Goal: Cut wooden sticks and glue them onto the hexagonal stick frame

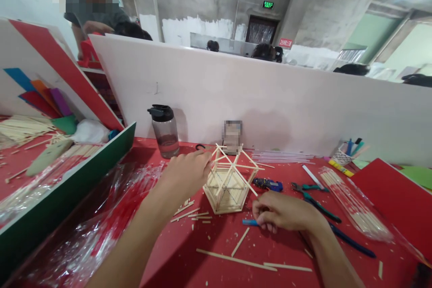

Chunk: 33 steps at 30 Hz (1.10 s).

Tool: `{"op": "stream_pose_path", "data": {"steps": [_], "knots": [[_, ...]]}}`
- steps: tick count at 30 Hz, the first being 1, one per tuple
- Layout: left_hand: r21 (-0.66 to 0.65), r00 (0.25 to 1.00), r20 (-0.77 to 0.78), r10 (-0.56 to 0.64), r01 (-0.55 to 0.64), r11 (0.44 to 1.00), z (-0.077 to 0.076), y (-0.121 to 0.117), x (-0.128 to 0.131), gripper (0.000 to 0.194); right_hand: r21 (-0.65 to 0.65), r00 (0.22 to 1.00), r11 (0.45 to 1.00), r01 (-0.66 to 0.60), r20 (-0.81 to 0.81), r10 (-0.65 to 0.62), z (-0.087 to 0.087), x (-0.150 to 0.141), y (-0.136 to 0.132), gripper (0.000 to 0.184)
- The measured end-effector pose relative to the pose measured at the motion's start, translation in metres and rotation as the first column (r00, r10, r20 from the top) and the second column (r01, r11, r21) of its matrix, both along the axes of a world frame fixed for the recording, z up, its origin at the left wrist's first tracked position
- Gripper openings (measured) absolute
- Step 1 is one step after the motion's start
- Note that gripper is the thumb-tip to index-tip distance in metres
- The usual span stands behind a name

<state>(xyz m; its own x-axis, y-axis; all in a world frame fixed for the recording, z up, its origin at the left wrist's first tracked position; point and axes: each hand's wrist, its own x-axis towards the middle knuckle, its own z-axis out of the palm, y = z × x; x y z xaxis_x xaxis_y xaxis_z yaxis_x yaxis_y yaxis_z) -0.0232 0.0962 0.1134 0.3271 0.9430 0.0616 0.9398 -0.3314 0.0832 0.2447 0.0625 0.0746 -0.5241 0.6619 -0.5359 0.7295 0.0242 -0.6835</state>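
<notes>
A small six-sided frame of wooden sticks stands on the red table, with a slatted base, short uprights and sticks crossing over the top. My left hand is closed at its upper left edge, fingertips on the sticks there and partly hidden. To the right of the frame, my right hand is low over the table with its fingers curled together. A blue pen-like piece pokes out by those fingertips; whether they grip it is unclear. One loose stick end of the frame comes close to this hand's knuckles.
Behind the frame are a phone and a water bottle. Pliers, a blue tool and bagged sticks are at right. Cut sticks lie in front. Plastic wrappers and a green-sided board occupy the left.
</notes>
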Motion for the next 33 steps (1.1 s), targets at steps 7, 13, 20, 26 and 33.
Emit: {"op": "stream_pose_path", "data": {"steps": [7, 13, 20, 26, 33], "knots": [[0.062, 0.999, 0.025, -0.033, 0.031, 0.998, -0.008, 0.002, -0.003, 0.027, 0.401, 0.989, 0.912, -0.086, 0.148, 0.028, -0.005, -0.011, -0.016, 0.010], [0.013, 0.999, 0.024, -0.022, 0.022, 1.000, -0.004, 0.002, -0.002, 0.027, 0.368, 0.993, 0.928, -0.052, 0.116, 0.010, -0.018, -0.011, -0.026, 0.009], [-0.022, 1.000, -0.010, -0.003, 0.002, 1.000, 0.003, 0.001, 0.001, 0.029, 0.022, 0.978, 0.992, -0.121, -0.170, 0.123, 0.013, 0.038, -0.015, 0.032], [-0.013, 1.000, -0.015, -0.015, 0.014, 1.000, 0.000, 0.001, 0.000, 0.029, 0.672, 0.998, 0.739, 0.051, -0.016, -0.054, 0.006, 0.074, 0.068, 0.027], [0.001, 1.000, 0.002, -0.024, 0.024, 1.000, -0.007, 0.003, -0.003, 0.027, 0.756, 0.989, 0.641, -0.132, 0.060, 0.133, -0.029, 0.030, 0.151, 0.036]]}}
